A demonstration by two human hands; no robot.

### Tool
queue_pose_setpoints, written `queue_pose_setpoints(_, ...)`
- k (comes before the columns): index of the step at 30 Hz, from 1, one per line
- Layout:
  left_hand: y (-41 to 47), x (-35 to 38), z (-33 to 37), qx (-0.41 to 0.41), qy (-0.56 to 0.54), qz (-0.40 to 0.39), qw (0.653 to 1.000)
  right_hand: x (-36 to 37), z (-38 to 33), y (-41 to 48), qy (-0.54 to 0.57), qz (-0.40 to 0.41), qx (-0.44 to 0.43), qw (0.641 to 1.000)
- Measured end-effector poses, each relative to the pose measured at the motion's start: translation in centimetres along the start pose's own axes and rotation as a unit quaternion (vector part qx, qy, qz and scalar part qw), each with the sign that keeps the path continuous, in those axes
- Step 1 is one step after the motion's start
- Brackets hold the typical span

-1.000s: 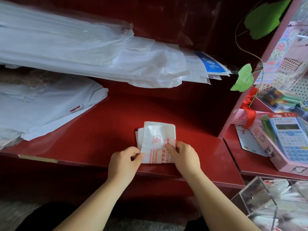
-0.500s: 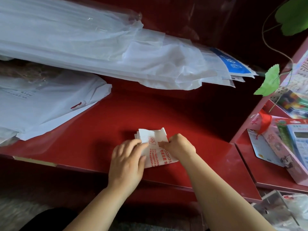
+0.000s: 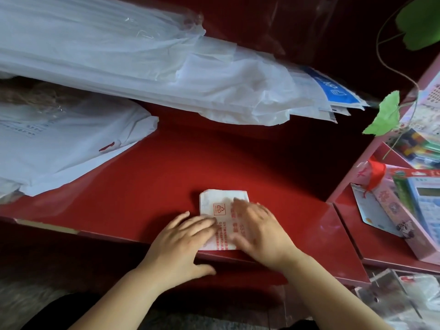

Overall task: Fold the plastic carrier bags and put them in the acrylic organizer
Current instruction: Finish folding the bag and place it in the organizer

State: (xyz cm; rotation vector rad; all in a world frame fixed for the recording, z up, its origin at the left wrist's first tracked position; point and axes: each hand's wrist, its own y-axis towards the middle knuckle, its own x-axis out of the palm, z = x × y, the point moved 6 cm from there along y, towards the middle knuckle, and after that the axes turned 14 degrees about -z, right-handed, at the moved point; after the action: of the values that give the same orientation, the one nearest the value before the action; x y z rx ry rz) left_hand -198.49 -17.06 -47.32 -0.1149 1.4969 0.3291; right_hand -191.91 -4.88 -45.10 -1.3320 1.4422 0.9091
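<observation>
A small white carrier bag point(image 3: 217, 207) with red print lies folded into a flat rectangle near the front edge of the red counter point(image 3: 147, 182). My left hand point(image 3: 183, 236) rests flat on its left side, fingers straight, thumb over the counter's edge. My right hand point(image 3: 259, 225) presses flat on its right half, fingers spread and blurred. At the bottom right corner stands the clear acrylic organizer point(image 3: 381, 296) with folded bags inside, partly cut off.
A long stack of white plastic bags point(image 3: 147, 67) lies across the back of the counter, a second pile point(image 3: 59, 144) at the left. To the right, a lower shelf holds a calculator box point(image 3: 426, 206), cards and green leaves point(image 3: 385, 115).
Both hands went from pinching and folding the bag to lying flat on it. The bag is now a neat, pressed rectangle. The view shifted slightly left.
</observation>
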Motion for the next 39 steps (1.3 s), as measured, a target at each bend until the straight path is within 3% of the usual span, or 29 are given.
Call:
queue_pose_setpoints(3, -0.7, -0.2, 0.3, 0.038, -0.058, 0.077, 0.995, 1.7, 0.8, -2.2, -0.139, -0.04, -0.001, 0.99)
queue_pose_setpoints(7, -1.5, -0.1, 1.0, 0.06, -0.099, 0.109, 0.987, 2.1, 0.2, -4.6, -0.164, 0.063, -0.046, 0.983)
queue_pose_setpoints(12, -2.2, -0.9, 1.3, 0.021, -0.227, 0.146, 0.963, 2.0, 0.0, -6.7, 0.025, 0.194, -0.05, 0.979)
queue_pose_setpoints(15, -2.2, -1.4, 0.5, -0.08, -0.378, 0.156, 0.909, 1.5, 0.4, -7.0, 0.157, 0.238, 0.018, 0.958)
queue_pose_setpoints(17, -1.7, -1.2, 0.3, -0.143, -0.419, 0.127, 0.888, 1.1, 0.9, -6.8, 0.21, 0.254, 0.09, 0.94)
queue_pose_setpoints(21, -0.7, -1.7, 0.2, -0.277, -0.333, 0.107, 0.895, 1.0, 1.7, -5.8, 0.283, 0.254, 0.189, 0.905)
queue_pose_setpoints(27, 1.1, -2.1, 0.2, -0.329, -0.214, 0.047, 0.919, 0.2, 2.0, -4.2, 0.227, 0.209, 0.272, 0.912)
queue_pose_setpoints(35, 2.6, -2.3, 0.6, -0.304, -0.171, 0.028, 0.937, -0.6, 2.0, -3.2, 0.162, 0.132, 0.337, 0.918)
queue_pose_setpoints(39, 2.7, -2.8, 1.0, -0.196, -0.161, 0.143, 0.957, -0.5, 2.2, -3.5, 0.13, 0.179, 0.323, 0.92)
